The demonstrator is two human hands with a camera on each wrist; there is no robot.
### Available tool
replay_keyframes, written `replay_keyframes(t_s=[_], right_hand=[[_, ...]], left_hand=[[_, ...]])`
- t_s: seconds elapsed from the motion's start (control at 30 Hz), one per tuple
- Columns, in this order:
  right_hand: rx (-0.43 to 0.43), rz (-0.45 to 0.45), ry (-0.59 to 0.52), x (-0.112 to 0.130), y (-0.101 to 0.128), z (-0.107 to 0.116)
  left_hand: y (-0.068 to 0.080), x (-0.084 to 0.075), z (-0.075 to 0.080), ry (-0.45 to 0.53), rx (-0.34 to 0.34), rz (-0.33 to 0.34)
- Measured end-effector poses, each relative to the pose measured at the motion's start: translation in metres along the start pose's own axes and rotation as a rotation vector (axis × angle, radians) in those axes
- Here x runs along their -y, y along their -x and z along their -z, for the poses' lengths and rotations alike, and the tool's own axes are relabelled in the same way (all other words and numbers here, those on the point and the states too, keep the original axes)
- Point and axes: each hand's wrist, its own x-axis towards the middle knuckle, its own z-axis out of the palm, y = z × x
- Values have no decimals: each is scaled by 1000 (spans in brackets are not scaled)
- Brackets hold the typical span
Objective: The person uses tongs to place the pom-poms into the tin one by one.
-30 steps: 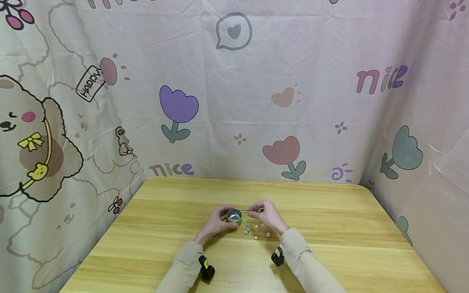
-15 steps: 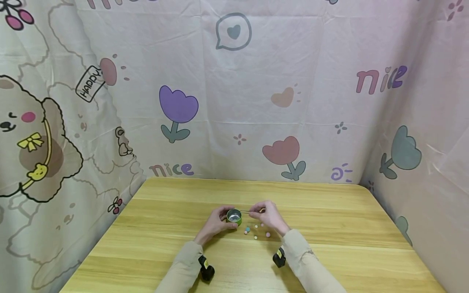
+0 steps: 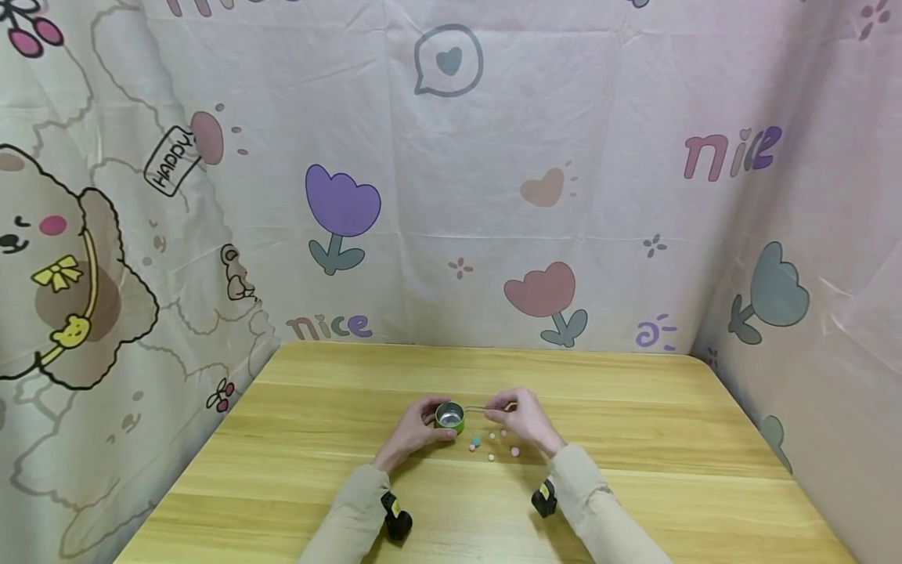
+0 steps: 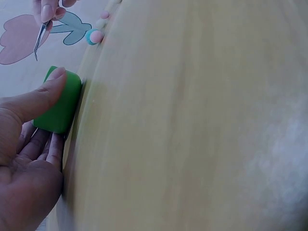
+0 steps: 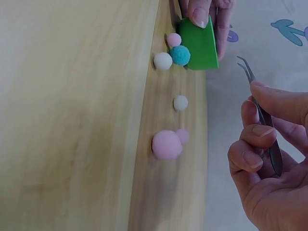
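My left hand [image 3: 414, 431] holds a small round green cup [image 4: 65, 103] upright on the table, thumb on the near side and fingers round the far side. Its silvery inside shows from above in the head view, with no pom-pom visible in it. Bent-tip tweezers [image 5: 262, 113] are pinched in my right hand [image 3: 524, 415], just right of the cup and above the table. Their tips stand slightly apart, with nothing between them. In front of the cup lie a blue pom-pom [image 5: 180, 55], a large pink pom-pom [image 5: 167, 144] and several smaller pink and white ones.
The wooden table [image 3: 338, 376] reaches back to a printed cloth [image 3: 451, 196] hanging behind it and along both sides. A black wrist camera [image 3: 398, 523] is strapped at the left sleeve, and another black camera [image 3: 544, 499] at the right.
My right hand has drawn a little to the right, taking the tweezer tips away from the cup's rim. My left hand and the cup have stayed put.
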Motion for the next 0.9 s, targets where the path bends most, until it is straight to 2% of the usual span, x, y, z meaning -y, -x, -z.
replay_keyframes(t_s=[0.6,0.9], right_hand=[[-44,-19,48,-10,15,20],[-32,13,61,-19,23,34]], left_hand=[[0,1,0,-3,4,2],[0,1,1,-6,-2,6]])
